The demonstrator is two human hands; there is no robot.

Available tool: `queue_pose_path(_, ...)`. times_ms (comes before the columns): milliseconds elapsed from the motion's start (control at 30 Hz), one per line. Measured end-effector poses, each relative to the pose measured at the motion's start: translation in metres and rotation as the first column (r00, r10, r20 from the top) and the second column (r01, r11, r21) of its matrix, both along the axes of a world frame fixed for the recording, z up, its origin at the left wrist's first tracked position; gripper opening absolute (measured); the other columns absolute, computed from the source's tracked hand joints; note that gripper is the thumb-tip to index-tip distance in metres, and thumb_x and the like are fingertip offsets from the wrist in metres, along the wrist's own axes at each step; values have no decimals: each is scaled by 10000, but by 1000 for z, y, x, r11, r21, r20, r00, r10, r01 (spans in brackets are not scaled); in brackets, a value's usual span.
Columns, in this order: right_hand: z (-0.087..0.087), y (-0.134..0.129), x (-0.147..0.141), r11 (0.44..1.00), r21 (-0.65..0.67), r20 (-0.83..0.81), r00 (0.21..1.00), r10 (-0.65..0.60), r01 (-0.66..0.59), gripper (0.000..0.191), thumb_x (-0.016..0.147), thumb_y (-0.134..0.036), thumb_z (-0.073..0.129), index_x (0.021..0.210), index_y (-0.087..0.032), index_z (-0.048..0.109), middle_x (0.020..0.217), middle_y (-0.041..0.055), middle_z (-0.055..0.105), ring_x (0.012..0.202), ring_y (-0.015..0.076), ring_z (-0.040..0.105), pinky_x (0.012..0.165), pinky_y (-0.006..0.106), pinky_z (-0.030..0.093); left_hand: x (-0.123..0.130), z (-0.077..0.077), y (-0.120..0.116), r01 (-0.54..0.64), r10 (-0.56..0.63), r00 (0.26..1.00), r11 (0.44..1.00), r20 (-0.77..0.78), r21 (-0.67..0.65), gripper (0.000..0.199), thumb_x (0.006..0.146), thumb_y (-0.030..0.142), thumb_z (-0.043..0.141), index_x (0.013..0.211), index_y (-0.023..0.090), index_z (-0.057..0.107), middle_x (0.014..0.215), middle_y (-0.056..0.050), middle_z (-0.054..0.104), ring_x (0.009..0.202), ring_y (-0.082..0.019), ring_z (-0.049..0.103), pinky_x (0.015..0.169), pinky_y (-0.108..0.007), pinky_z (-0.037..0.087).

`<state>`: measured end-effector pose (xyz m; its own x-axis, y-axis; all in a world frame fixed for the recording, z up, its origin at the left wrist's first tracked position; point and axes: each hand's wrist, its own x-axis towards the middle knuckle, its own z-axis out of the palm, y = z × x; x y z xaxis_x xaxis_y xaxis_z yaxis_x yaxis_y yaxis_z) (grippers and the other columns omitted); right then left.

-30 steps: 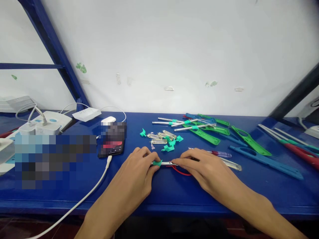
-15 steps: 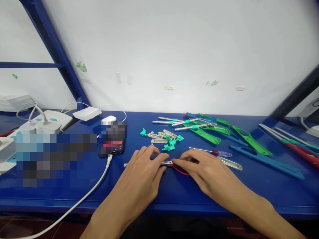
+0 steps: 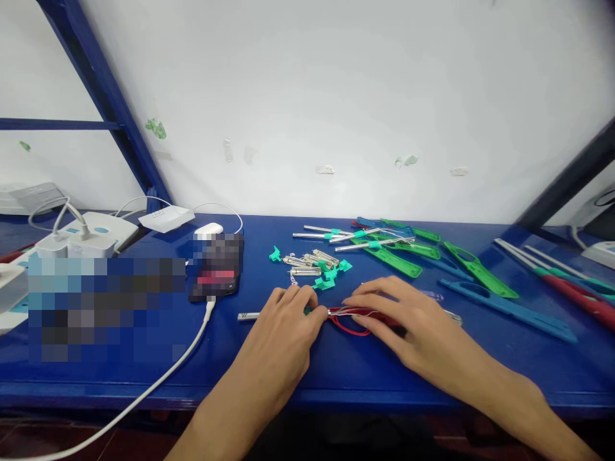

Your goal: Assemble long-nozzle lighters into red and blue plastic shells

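Note:
My left hand (image 3: 283, 333) is closed on a silver metal tube (image 3: 247, 316), whose left end sticks out past the fingers. Just right of that hand lies a red plastic handle piece with a loop (image 3: 353, 331), and thin wires run along it. Over this red piece is my right hand (image 3: 408, 320), its fingers spread and its thumb apart from them; whether they touch the piece is unclear. Behind the hands are small teal clips (image 3: 327, 280) and clear mechanism parts (image 3: 306, 271). A screwdriver (image 3: 432, 295) is partly covered by my right hand.
Metal tubes (image 3: 353, 247) with teal pieces lie farther back. Green handles (image 3: 480, 272) and a blue handle (image 3: 509, 307) are at right, with red-handled lighters (image 3: 576, 294) beyond. A phone (image 3: 216, 275), white cable (image 3: 177, 368) and power strip (image 3: 103, 227) occupy the left.
My right hand's fingers have spread and moved off the tube's right end, uncovering wires and more of the red piece. My left hand still grips the tube, now covering more of its right end.

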<state>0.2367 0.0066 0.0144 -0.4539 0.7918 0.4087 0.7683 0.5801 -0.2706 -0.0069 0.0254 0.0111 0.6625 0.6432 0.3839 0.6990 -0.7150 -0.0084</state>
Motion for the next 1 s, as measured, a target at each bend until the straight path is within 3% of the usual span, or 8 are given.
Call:
queue_pose_path(133,-4,-7,24,993,1,-38,992,-116,116,265,1062,-398,590,1278,-346,736,1270,36,759,1159,255,723,996,427,603,0,2,0,-4,4,1000,1000,7,-21,478,879,-126,446,1061,194,751,1067,-74,693,867,-240,624,800,-391,521)
queue_pose_path(300,-14,-20,38,991,-53,-77,989,-124,120,249,1067,-406,593,1278,-364,717,1252,12,778,1154,245,732,1015,424,593,-6,1,-4,29,-24,998,995,54,-96,478,876,-127,449,1070,193,747,1105,-80,683,928,-261,646,831,-419,539)
queue_pose_path(400,-17,-25,36,992,-48,-109,986,-122,118,237,1068,-394,598,1271,-372,718,1220,5,787,1119,239,739,984,412,597,-6,3,-11,29,-20,997,993,78,-113,389,935,-75,465,1040,189,731,1096,-81,685,928,-269,649,856,-453,543)
queue_pose_path(533,-18,-28,34,994,-15,-118,987,-108,107,198,1056,-386,621,1211,-357,742,1170,2,796,1077,240,747,955,406,599,-1,5,-18,14,-11,998,999,64,-38,228,1029,82,519,1017,169,728,1042,-107,702,923,-314,656,851,-526,535)
queue_pose_path(767,-16,-27,32,995,70,-115,991,-67,76,145,1054,-313,629,1145,-322,741,1092,2,805,992,223,762,917,384,591,4,-2,-14,84,-83,992,996,95,-1,253,1037,57,530,1168,163,719,1093,-93,720,980,-289,659,860,-457,514)
queue_pose_path(1000,-17,-22,30,984,175,-93,996,-10,27,185,1050,-226,629,1192,-309,714,1077,2,789,965,193,754,902,331,583,6,-5,-13,144,-148,987,988,70,56,289,950,-32,597,1134,158,715,1084,-76,705,909,-256,640,795,-407,502)
